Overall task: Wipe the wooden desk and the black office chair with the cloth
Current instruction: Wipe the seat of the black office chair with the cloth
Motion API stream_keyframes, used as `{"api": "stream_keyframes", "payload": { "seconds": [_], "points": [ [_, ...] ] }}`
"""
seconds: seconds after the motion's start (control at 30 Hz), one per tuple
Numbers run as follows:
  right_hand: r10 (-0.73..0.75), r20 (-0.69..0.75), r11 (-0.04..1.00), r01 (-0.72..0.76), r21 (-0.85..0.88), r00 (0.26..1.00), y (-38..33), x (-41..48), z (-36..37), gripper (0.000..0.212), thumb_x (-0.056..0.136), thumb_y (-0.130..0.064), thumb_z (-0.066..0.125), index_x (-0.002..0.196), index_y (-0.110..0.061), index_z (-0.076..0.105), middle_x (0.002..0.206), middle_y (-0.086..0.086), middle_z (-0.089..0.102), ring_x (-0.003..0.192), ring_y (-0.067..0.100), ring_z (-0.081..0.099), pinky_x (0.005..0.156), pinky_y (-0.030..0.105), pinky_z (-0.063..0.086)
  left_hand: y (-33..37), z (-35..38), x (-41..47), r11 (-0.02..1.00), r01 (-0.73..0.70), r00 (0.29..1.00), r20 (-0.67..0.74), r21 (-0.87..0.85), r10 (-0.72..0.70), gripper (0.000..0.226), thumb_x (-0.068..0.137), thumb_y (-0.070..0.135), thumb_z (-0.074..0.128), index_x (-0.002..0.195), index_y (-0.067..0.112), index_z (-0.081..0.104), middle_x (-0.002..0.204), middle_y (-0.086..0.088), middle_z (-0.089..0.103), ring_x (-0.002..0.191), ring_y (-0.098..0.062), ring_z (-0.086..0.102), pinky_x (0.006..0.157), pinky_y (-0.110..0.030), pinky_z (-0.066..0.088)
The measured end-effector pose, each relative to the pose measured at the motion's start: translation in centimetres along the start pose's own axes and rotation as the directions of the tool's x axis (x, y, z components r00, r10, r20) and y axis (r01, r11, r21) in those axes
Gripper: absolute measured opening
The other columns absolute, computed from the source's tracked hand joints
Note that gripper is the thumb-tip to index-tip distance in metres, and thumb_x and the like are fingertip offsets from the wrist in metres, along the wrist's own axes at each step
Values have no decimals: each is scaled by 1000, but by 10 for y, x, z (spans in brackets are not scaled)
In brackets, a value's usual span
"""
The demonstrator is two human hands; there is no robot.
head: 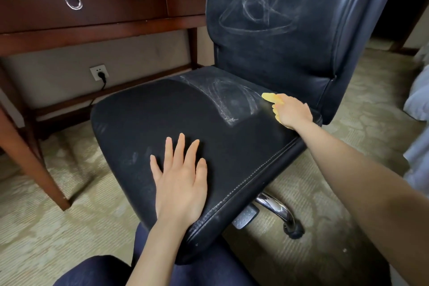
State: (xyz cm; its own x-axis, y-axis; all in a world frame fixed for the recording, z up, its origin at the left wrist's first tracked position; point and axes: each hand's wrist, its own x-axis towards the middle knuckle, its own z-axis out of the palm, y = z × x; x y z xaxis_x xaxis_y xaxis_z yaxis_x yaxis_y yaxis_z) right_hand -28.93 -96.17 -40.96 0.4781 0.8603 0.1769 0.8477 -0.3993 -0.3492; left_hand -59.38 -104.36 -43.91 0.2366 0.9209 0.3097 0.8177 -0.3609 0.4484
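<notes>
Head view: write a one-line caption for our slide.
The right hand holds a yellow cloth against the black office chair seat while the left hand rests flat on it.

Soft, even light fills the room, moderately bright, with no hard shadows. A pale sheen runs down the right edge of the chair back (the light seems to come from that side), and small glints sit on the chrome base and the ring pull. The space under the table is dimmer, and a soft shadow lies on the carpet beneath the seat. The top right corner falls to near black. Wide-angle distortion bows the table's leg and swells the right forearm near the edge. The right hand and the cloth are slightly blurred; the left hand is sharp.
</notes>
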Motion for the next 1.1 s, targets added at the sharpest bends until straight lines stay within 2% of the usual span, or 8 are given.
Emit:
{"api": "stream_keyframes", "payload": {
  "seconds": [0.13, 0.23, 0.37, 0.43, 0.53, 0.67, 0.93, 1.1],
  "points": [
    [-5, -14, 996, 4, -87, 1000, -18, 8, 9, 37, 94, -17, 36, 123, -26, 57, 117, 6, 62, 112, 30, 52, 98, 44, 34, 0, 0, 1, 1000, 7, 1000, -9, -20, -7, 51, 98, 42, 18, 148, 35, 22, 160, 11, 3, 145, -8, -14, 114, -38, -16],
    [-177, 56, 981, 181, -66, 983, -31, -2, 13, 42, 96, -22, 32, 130, -38, 52, 118, -1, 59, 107, 26, 56, 98, 44, 39, -1, 0, 1, 1000, 11, 1000, -12, -29, -12, 52, 97, 43, 16, 148, 35, 22, 160, 11, 3, 145, -7, -14, 115, -38, -16],
    [-429, 179, 902, 429, 43, 885, -56, -38, 16, 47, 101, -25, 22, 137, -52, 37, 122, -10, 53, 105, 13, 54, 108, 47, 27, -1, 0, 1, 999, 25, 1000, -16, -45, -26, 48, 101, 41, 18, 148, 36, 22, 160, 11, 3, 145, -7, -13, 116, -39, -15],
    [-515, 204, 855, 516, 50, 833, -63, -56, 16, 46, 101, -25, 24, 139, -48, 36, 129, -11, 49, 105, 10, 52, 107, 44, 26, 0, 0, 1, 998, 31, 999, -17, -60, -32, 50, 100, 44, 13, 148, 36, 21, 160, 11, 3, 145, -6, -14, 116, -39, -15],
    [-585, 206, 807, 588, 54, 784, -67, -78, 15, 41, 102, -25, 32, 141, -31, 40, 143, -9, 43, 127, 14, 41, 108, 36, 22, 1, -1, 1, 995, 40, 999, -20, -87, -42, 62, 90, 50, 4, 148, 37, 20, 159, 12, 2, 144, -5, -14, 116, -37, -15],
    [-680, 170, 734, 658, 171, 714, -65, -118, 13, 39, 100, -26, 42, 138, -30, 47, 145, -12, 43, 139, 6, 29, 114, 29, 15, 0, -1, 0, 995, 40, 998, -34, -95, -43, 64, 89, 55, 3, 149, 37, 19, 159, 11, 4, 145, -6, -14, 117, -38, -14],
    [-690, -82, 692, 689, 215, 719, -34, -156, 11, 38, 91, -31, 47, 125, -23, 62, 130, -11, 59, 130, 6, 45, 113, 35, 31, -2, 0, 0, 996, 48, 998, -48, -77, -51, 67, 88, 59, 3, 149, 36, 20, 160, 10, 5, 145, -8, -13, 116, -39, -13],
    [-560, -67, 798, 560, 221, 825, 3, -136, 1, 41, 99, -27, 32, 134, -40, 50, 128, -23, 53, 131, 2, 40, 113, 34, 26, -4, 1, 1, 995, 57, 997, -48, -86, -61, 66, 88, 58, 6, 148, 35, 22, 160, 9, 7, 146, -8, -11, 116, -39, -13]
  ]
}}
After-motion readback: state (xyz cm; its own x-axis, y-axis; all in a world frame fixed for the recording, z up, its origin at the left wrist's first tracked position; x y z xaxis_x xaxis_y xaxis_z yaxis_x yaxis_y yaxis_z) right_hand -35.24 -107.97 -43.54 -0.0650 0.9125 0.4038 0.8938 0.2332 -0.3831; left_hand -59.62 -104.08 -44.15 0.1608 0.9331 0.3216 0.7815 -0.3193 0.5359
